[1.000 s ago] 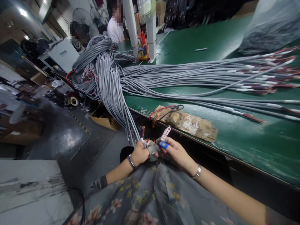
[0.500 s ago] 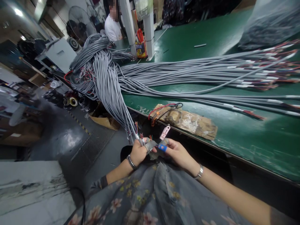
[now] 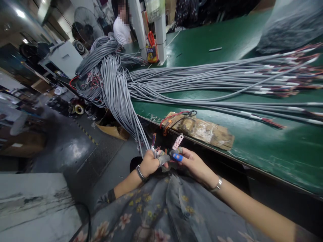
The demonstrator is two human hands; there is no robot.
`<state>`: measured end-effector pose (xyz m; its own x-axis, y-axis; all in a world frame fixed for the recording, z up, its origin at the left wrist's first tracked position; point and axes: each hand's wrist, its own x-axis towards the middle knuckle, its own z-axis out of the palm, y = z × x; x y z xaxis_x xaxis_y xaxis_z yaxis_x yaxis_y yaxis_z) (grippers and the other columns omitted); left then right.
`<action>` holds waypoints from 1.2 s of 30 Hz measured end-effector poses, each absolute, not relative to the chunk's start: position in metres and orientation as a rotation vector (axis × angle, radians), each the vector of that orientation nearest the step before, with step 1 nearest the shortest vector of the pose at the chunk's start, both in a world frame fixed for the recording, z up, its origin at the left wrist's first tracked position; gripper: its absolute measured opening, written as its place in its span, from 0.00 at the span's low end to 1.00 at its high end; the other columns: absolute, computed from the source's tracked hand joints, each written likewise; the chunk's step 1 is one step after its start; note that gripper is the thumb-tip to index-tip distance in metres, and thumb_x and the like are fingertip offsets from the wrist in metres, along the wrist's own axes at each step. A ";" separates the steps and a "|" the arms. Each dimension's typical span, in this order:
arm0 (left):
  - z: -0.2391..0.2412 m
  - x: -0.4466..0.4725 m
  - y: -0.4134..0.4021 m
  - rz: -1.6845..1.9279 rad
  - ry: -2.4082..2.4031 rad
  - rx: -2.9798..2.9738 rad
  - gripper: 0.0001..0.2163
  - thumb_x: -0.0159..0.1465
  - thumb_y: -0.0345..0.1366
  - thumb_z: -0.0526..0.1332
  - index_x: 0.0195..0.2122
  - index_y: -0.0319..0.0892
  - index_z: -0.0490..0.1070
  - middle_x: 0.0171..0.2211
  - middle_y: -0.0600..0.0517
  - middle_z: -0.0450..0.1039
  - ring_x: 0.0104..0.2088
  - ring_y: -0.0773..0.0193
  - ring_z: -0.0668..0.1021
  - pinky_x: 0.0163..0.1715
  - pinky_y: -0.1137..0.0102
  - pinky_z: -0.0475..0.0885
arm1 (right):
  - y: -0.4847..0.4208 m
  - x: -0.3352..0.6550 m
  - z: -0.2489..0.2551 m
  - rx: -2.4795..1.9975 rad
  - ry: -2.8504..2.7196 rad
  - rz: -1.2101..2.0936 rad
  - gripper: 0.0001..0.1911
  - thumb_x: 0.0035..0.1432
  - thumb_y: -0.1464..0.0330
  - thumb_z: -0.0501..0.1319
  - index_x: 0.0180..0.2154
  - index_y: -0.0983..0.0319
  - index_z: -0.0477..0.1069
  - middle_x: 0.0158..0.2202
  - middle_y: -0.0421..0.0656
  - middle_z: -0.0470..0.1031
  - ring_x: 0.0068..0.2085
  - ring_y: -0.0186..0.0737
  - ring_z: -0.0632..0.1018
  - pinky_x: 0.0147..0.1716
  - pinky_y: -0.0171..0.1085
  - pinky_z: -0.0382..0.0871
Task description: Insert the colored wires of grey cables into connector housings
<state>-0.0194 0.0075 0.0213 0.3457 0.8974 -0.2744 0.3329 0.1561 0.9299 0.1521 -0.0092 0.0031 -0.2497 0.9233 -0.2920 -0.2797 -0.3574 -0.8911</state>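
My left hand (image 3: 150, 163) is closed round the ends of several grey cables (image 3: 131, 117) that hang down off the green table's (image 3: 252, 141) edge; coloured wire tips (image 3: 153, 136) stick up above my fist. My right hand (image 3: 193, 163) is closed on a small tool with a blue handle (image 3: 177, 157) and a pink tag (image 3: 177, 142), held right against the cable ends. Both hands sit over my lap, in front of the table edge. Grey finger covers show on my fingertips.
A big bundle of grey cables (image 3: 202, 79) lies across the table. A brown cardboard pad with red and black wires (image 3: 199, 129) sits at the near edge. A plastic bag (image 3: 290, 27) is far right. A person in white (image 3: 122, 28) is at the far end.
The hands have stayed close together over my lap; the cable ends in my left fist shifted slightly right and up. The view moved a little.
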 end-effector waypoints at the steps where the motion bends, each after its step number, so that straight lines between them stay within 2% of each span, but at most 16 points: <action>1: 0.022 -0.020 0.007 0.586 1.209 1.412 0.21 0.56 0.50 0.63 0.15 0.38 0.71 0.15 0.52 0.68 0.19 0.70 0.67 0.24 0.73 0.62 | -0.009 0.152 0.003 -1.093 -0.926 1.747 0.23 0.38 0.49 0.71 0.24 0.60 0.71 0.20 0.36 0.66 0.22 0.30 0.62 0.22 0.33 0.57; 4: 0.023 -0.020 0.008 0.571 1.194 1.406 0.21 0.56 0.50 0.63 0.15 0.38 0.71 0.15 0.53 0.68 0.19 0.70 0.66 0.24 0.73 0.62 | -0.009 0.154 0.000 -1.116 -0.957 1.760 0.24 0.38 0.48 0.70 0.24 0.61 0.70 0.20 0.36 0.66 0.22 0.30 0.62 0.22 0.33 0.57; 9: 0.022 -0.023 0.010 0.495 1.082 1.432 0.21 0.55 0.51 0.64 0.17 0.38 0.72 0.16 0.52 0.70 0.20 0.70 0.68 0.24 0.73 0.62 | -0.006 0.151 -0.004 -1.133 -0.976 1.744 0.25 0.38 0.48 0.71 0.26 0.62 0.71 0.23 0.38 0.71 0.24 0.33 0.68 0.26 0.35 0.64; 15: 0.022 -0.023 0.010 0.465 1.062 1.421 0.22 0.54 0.52 0.64 0.15 0.38 0.70 0.16 0.52 0.69 0.18 0.70 0.66 0.22 0.73 0.61 | -0.001 0.145 -0.004 -1.112 -0.985 1.723 0.26 0.35 0.46 0.71 0.24 0.61 0.70 0.23 0.38 0.72 0.24 0.34 0.69 0.27 0.36 0.66; 21: 0.025 -0.023 0.010 0.524 1.122 1.409 0.21 0.55 0.51 0.63 0.14 0.39 0.70 0.16 0.51 0.70 0.20 0.68 0.69 0.26 0.72 0.64 | -0.006 0.150 -0.009 -1.053 -0.808 1.841 0.25 0.38 0.48 0.71 0.23 0.61 0.68 0.19 0.36 0.65 0.21 0.30 0.64 0.23 0.33 0.60; 24: 0.025 -0.023 0.010 0.531 1.114 1.399 0.20 0.55 0.50 0.63 0.15 0.39 0.70 0.16 0.51 0.70 0.20 0.68 0.69 0.26 0.72 0.64 | -0.008 0.154 -0.006 -0.988 -0.742 1.905 0.23 0.39 0.51 0.72 0.21 0.61 0.67 0.18 0.35 0.64 0.22 0.30 0.65 0.24 0.33 0.61; 27: 0.025 -0.022 0.011 0.521 1.081 1.395 0.20 0.54 0.49 0.64 0.14 0.39 0.70 0.15 0.51 0.69 0.19 0.69 0.69 0.25 0.73 0.64 | -0.007 0.155 -0.001 -0.982 -0.736 1.924 0.21 0.38 0.54 0.73 0.28 0.61 0.72 0.23 0.37 0.71 0.25 0.32 0.70 0.28 0.34 0.65; 30: 0.023 -0.021 0.012 0.485 1.068 1.389 0.20 0.53 0.50 0.64 0.14 0.39 0.69 0.15 0.51 0.69 0.19 0.68 0.69 0.25 0.72 0.65 | -0.004 0.152 0.004 -0.975 -0.810 1.912 0.23 0.37 0.56 0.74 0.34 0.61 0.74 0.30 0.40 0.76 0.30 0.37 0.75 0.34 0.37 0.68; 32: 0.021 -0.021 0.013 0.471 1.065 1.389 0.21 0.53 0.51 0.65 0.14 0.39 0.69 0.15 0.51 0.69 0.19 0.68 0.70 0.25 0.72 0.65 | -0.003 0.149 0.004 -0.992 -0.866 1.889 0.23 0.36 0.56 0.74 0.33 0.61 0.73 0.29 0.40 0.76 0.31 0.37 0.75 0.35 0.38 0.69; 36: 0.020 -0.022 0.013 0.458 1.073 1.396 0.22 0.53 0.52 0.65 0.14 0.39 0.70 0.15 0.52 0.69 0.19 0.69 0.69 0.24 0.73 0.64 | -0.003 0.145 -0.002 -1.064 -0.944 1.804 0.22 0.36 0.53 0.73 0.27 0.62 0.72 0.23 0.38 0.73 0.26 0.35 0.72 0.29 0.37 0.68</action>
